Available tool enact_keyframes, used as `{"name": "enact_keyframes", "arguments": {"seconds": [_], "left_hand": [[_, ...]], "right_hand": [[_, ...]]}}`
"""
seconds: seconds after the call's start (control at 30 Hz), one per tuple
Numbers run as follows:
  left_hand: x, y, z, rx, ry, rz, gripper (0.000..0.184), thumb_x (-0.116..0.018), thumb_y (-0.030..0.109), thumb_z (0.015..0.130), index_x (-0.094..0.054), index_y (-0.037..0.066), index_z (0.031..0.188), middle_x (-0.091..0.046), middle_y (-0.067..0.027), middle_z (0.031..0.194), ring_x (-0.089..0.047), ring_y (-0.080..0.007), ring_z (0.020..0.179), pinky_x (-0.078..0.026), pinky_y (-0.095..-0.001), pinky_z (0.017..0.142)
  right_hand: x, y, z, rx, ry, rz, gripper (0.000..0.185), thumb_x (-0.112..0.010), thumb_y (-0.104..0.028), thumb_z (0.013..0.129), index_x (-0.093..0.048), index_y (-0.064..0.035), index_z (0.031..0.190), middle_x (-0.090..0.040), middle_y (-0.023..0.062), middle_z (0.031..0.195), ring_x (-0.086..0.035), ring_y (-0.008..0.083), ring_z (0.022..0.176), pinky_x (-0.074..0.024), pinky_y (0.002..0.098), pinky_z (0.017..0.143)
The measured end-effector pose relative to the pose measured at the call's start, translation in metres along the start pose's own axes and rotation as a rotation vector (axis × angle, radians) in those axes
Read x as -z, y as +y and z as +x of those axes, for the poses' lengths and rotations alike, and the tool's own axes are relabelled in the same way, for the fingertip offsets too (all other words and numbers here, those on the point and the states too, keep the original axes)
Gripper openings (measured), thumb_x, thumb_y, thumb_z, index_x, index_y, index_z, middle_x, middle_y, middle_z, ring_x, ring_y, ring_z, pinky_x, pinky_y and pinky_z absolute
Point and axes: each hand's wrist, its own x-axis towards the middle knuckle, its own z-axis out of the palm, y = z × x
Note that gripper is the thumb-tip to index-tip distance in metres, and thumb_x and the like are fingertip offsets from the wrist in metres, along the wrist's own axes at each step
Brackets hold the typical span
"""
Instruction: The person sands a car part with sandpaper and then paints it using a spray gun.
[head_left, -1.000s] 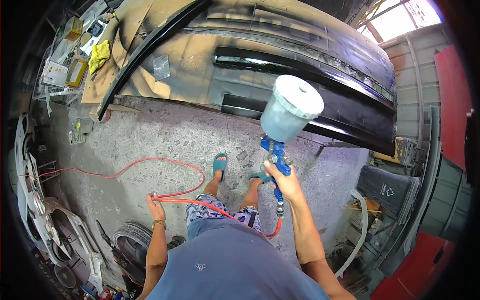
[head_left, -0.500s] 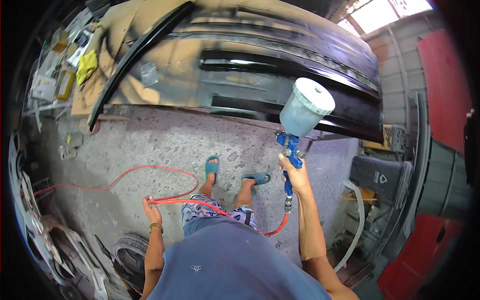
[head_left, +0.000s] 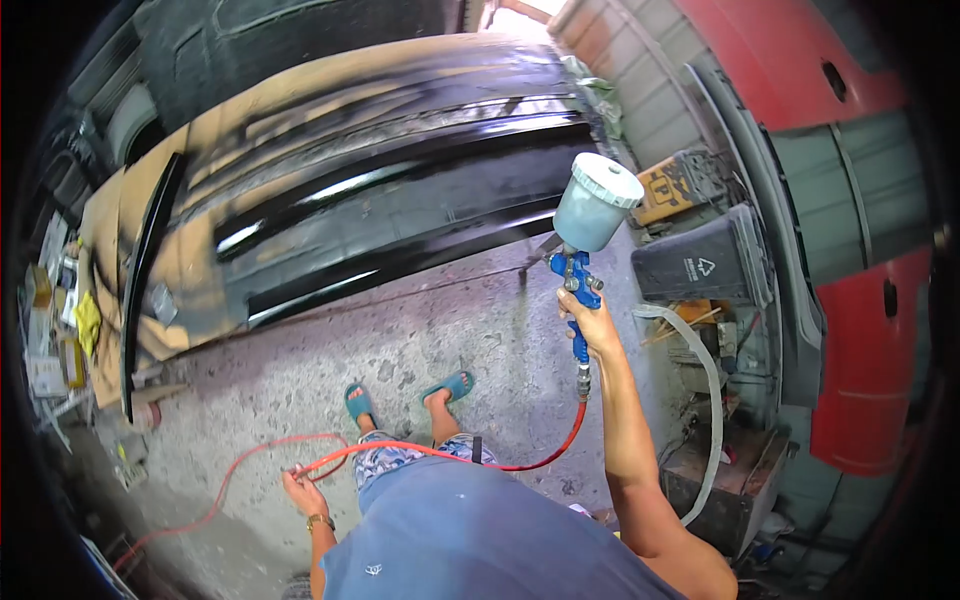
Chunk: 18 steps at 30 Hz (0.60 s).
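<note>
My right hand [head_left: 590,318] is wrapped round the handle of a blue spray gun [head_left: 572,274], held upright. A white-lidded paint cup [head_left: 598,202] sits on top of the gun, and a red hose [head_left: 570,440] runs from the bottom of its handle. My left hand [head_left: 304,492] grips that hose at the lower left, where it loops. Beyond the gun, glossy black strips [head_left: 400,255] lie on a paint-stained table covering [head_left: 225,290]. The gun's cup is near the right end of the closer strip.
Another black strip [head_left: 150,270] lies across the table's left end. At the right are a black recycling bin [head_left: 690,268], a yellow case [head_left: 665,190], a grey hose [head_left: 712,400] and red panels [head_left: 868,360]. Yellow cloth [head_left: 87,322] lies far left.
The view has turned right, so the table appears further left and more of the red panels shows. My right hand still holds the spray gun; my left keeps hold of the hose.
</note>
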Motion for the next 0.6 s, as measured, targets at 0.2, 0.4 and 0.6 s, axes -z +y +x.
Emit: {"name": "enact_keyframes", "arguments": {"seconds": [0.2, 0.4, 0.6], "left_hand": [[-0.053, 0.065, -0.057, -0.280, -0.136, 0.117, 0.020, -0.061, 0.010, 0.088, -0.049, -0.004, 0.079, -0.048, -0.0170, 0.079, -0.046, -0.0336, 0.074, -0.038, -0.0425, 0.071], [-0.084, 0.114, -0.089, -0.314, -0.239, 0.087, 0.018, -0.063, 0.005, 0.082, -0.049, -0.005, 0.077, -0.046, -0.0168, 0.078, -0.047, -0.0337, 0.074, -0.038, -0.0420, 0.068], [-0.096, 0.121, -0.097, -0.342, -0.229, 0.065, 0.016, -0.063, 0.001, 0.080, -0.051, -0.006, 0.073, -0.046, -0.0157, 0.076, -0.048, -0.0330, 0.070, -0.038, -0.0428, 0.064]], "right_hand": [[0.141, -0.013, 0.048, 0.042, 0.163, -0.016, 0.016, -0.066, -0.026, 0.089, -0.055, -0.0145, 0.090, -0.052, -0.0037, 0.069, -0.050, 0.0063, 0.061, -0.0377, 0.0239, 0.044], [0.250, -0.030, 0.097, 0.015, 0.259, -0.034, 0.017, -0.067, -0.028, 0.088, -0.055, -0.0164, 0.087, -0.053, -0.0048, 0.071, -0.052, 0.0060, 0.063, -0.0358, 0.0236, 0.045], [0.294, -0.031, 0.172, 0.157, 0.552, -0.044, 0.016, -0.067, -0.027, 0.087, -0.059, -0.0139, 0.090, -0.054, -0.0039, 0.069, -0.054, 0.0085, 0.060, -0.0415, 0.0267, 0.044]]}}
